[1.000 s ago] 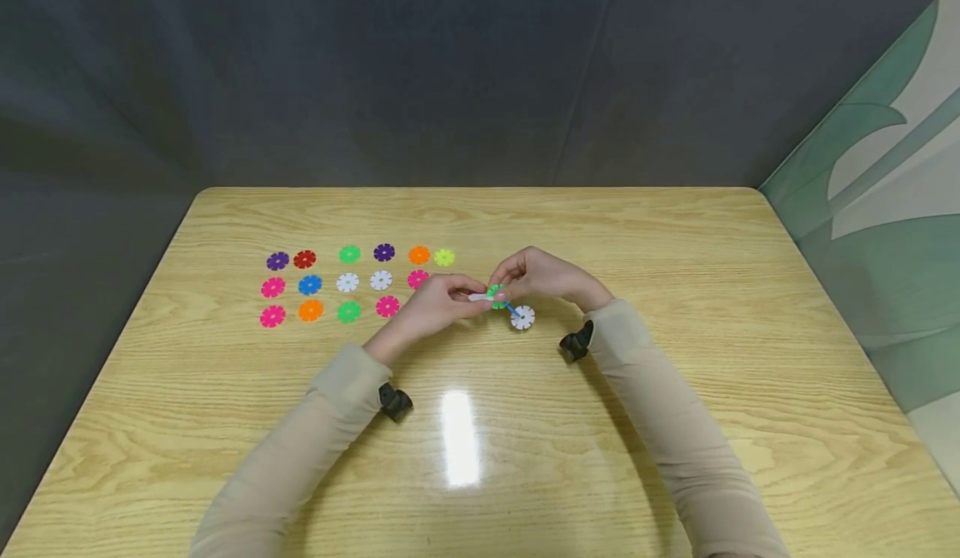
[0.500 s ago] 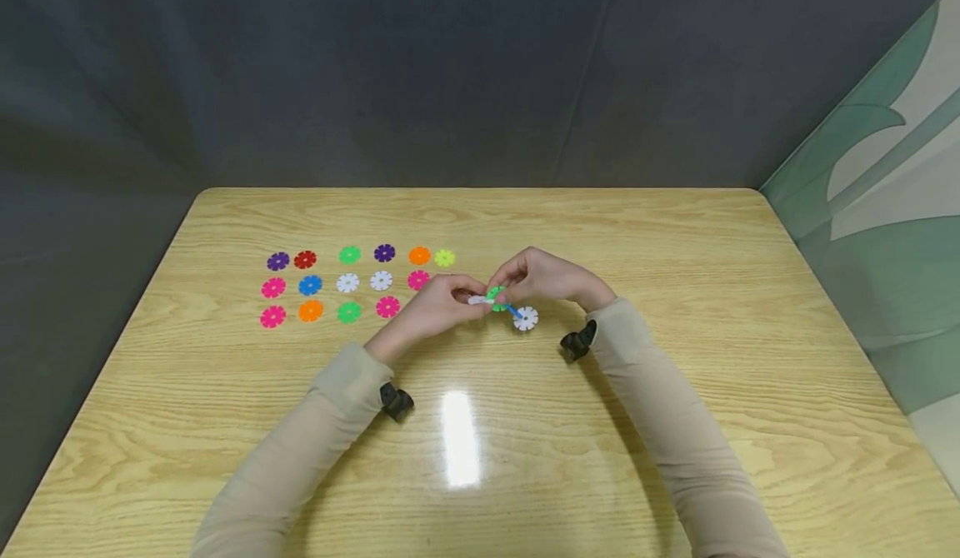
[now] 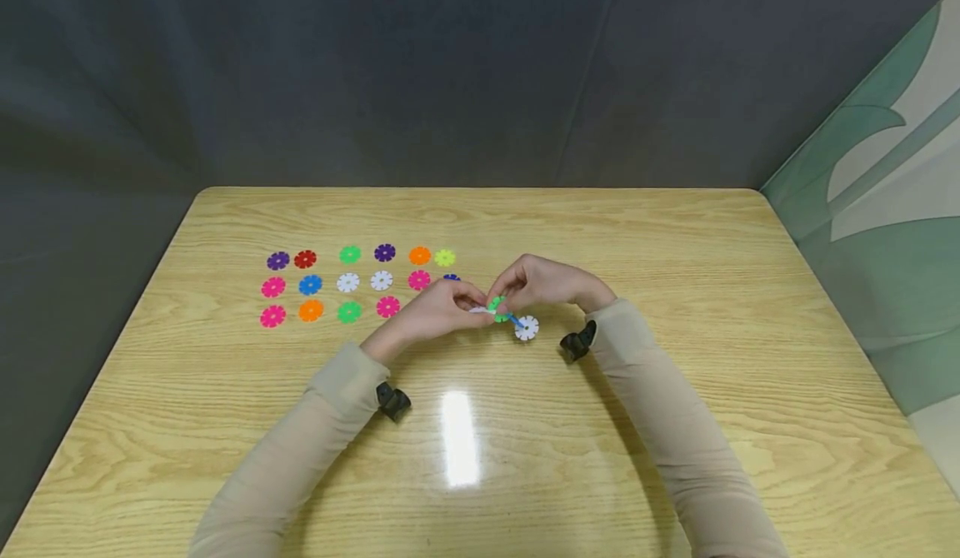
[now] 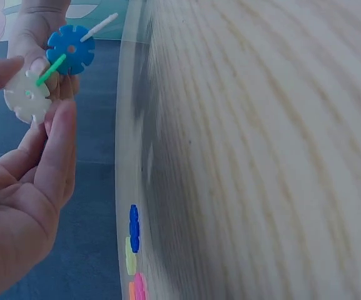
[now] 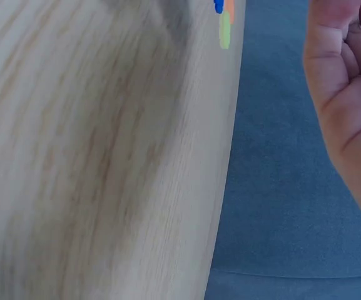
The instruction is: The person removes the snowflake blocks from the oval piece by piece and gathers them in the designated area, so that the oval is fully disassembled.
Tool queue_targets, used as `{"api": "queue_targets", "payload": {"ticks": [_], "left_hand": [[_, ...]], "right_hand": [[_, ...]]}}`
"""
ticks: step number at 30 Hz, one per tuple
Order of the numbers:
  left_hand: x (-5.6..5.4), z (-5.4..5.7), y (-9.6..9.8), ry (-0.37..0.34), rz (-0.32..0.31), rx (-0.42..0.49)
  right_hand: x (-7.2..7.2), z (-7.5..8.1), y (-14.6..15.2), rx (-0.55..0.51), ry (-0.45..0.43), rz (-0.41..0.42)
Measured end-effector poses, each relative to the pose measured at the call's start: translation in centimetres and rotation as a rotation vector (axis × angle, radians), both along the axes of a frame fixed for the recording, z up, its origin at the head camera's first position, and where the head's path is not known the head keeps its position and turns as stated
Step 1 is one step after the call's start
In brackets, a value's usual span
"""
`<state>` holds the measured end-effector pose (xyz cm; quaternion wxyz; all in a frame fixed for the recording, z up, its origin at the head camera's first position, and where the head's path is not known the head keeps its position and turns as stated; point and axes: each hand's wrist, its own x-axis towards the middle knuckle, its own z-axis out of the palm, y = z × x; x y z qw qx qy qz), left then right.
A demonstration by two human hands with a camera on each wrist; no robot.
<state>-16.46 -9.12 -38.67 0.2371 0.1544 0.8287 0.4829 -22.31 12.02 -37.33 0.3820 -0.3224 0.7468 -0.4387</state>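
Note:
Above the table's middle, both hands work on a short chain of notched plastic discs joined slot to slot. My left hand [image 3: 438,310] pinches a white disc [image 4: 22,100] at one end, between thumb and fingers. Set crosswise to it is a green disc [image 3: 496,303], which my right hand [image 3: 549,283] pinches. A blue disc [image 4: 71,50] comes after the green one, and another white disc [image 3: 527,328] forms the far end. In the right wrist view only part of the right hand [image 5: 349,94] shows; its fingertips and the chain are out of frame.
Several loose notched discs lie in rough rows left of the hands, among them a red disc [image 3: 305,259], an orange disc [image 3: 311,311] and a yellow-green disc [image 3: 445,257]. A dark blue disc [image 3: 452,276] lies partly hidden behind the left hand. Dark cloth [image 3: 480,75] hangs beyond the table.
Both hands and the disc chain have come slightly nearer the person. The dark blue disc behind the left hand now shows. The loose discs have stayed in place.

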Motion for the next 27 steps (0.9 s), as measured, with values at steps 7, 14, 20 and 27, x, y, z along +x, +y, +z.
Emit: {"api": "queue_targets", "payload": {"ticks": [7,14,20,27], "left_hand": [[-0.1,0.3,-0.2,-0.028,-0.013,-0.001],[-0.2,0.2,-1.0,-0.037,-0.031,-0.013],[-0.4,-0.4,-3.5,-0.066,0.106,-0.024],[-0.5,-0.8,-4.6,-0.021,0.218,-0.040]], "right_hand": [[0.2,0.0,-0.1,-0.003,0.021,-0.013],[-0.1,-0.1,0.6,0.003,0.031,-0.012],[-0.6,0.3,2.6,0.013,0.028,-0.163],[-0.6,0.3,3.0,-0.038,0.030,-0.251]]}}
